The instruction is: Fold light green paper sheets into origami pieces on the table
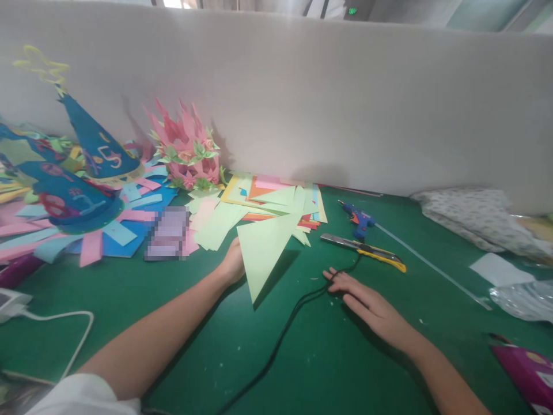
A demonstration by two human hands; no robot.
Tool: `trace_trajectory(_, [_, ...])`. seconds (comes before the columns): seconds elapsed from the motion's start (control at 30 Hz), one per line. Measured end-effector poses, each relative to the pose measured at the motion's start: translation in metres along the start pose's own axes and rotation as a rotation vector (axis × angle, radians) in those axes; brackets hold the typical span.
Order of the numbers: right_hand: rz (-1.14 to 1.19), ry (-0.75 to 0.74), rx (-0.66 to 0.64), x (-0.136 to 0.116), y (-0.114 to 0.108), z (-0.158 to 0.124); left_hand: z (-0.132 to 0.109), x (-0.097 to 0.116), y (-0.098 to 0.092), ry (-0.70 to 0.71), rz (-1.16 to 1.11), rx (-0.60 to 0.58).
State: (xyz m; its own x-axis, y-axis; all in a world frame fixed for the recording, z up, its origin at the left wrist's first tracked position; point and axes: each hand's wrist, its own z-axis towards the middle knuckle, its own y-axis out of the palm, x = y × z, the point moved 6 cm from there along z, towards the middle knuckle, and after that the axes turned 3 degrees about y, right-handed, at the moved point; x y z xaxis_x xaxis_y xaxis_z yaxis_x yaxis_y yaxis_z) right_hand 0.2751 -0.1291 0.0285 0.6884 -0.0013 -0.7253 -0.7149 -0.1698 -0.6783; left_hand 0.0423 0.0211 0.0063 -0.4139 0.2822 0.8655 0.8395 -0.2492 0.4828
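Note:
A pale green paper triangle (265, 248) stands up off the table in my left hand (233, 262), its point turned down toward me. My left fingers are partly hidden behind the paper's left edge. My right hand (371, 305) lies low over the table with fingers stretched out, its fingertips at a black cord (294, 314). Just beyond those fingertips are a utility knife (367, 251) with a yellow edge and a blue glue gun (356, 219) with a long clear glue stick behind it. Stacked coloured paper sheets (276, 196) lie behind the triangle.
Blue cone hats (101, 144) with paper strips and a pink paper crown (185, 147) stand at the left. A blurred phone-like rectangle (168, 233) lies near them. On the right are patterned cloth (462, 213), clear plastic (525, 300) and a magenta packet (525, 369). A pale partition (345, 104) closes the back.

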Motion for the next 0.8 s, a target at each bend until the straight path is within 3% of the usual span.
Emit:
trace_trajectory(0.1, [0.217, 0.03, -0.238, -0.009, 0.017, -0.026, 0.001, -0.001, -0.001, 0.002, 0.001, -0.004])
trace_trajectory(0.2, [0.538, 0.167, -0.715, -0.011, 0.044, -0.066, 0.002, -0.002, 0.001, 0.028, 0.016, -0.004])
trace_trajectory(0.27, [0.598, 0.278, -0.754, -0.005, 0.043, -0.076, 0.001, -0.002, 0.005, 0.056, 0.059, -0.025])
trace_trajectory(0.33, [0.611, 0.278, -0.536, -0.004, 0.026, -0.063, 0.0, -0.001, 0.008, 0.096, 0.133, -0.042])
trace_trajectory(0.47, [0.137, 0.156, 0.221, -0.022, -0.026, -0.011, -0.003, -0.003, 0.011, 0.161, 0.297, -0.069])
trace_trajectory(0.5, [0.056, 0.071, 0.343, -0.035, -0.031, 0.001, -0.004, -0.004, 0.012, 0.177, 0.333, -0.086])
trace_trajectory(0.57, [-0.005, -0.107, 0.437, -0.059, -0.027, 0.02, -0.006, -0.005, 0.013, 0.224, 0.403, -0.121])
trace_trajectory(0.63, [0.073, -0.256, 0.302, -0.076, -0.01, 0.034, -0.007, -0.006, 0.013, 0.263, 0.46, -0.158])
trace_trajectory(0.67, [0.172, -0.289, 0.138, -0.081, 0.004, 0.038, -0.007, -0.006, 0.014, 0.27, 0.477, -0.175])
trace_trajectory(0.73, [0.418, -0.212, -0.335, -0.081, 0.037, 0.033, -0.007, -0.007, 0.014, 0.27, 0.497, -0.2])
trace_trajectory(0.8, [0.625, -0.138, -0.549, -0.075, 0.051, 0.017, -0.007, -0.006, 0.014, 0.275, 0.508, -0.197])
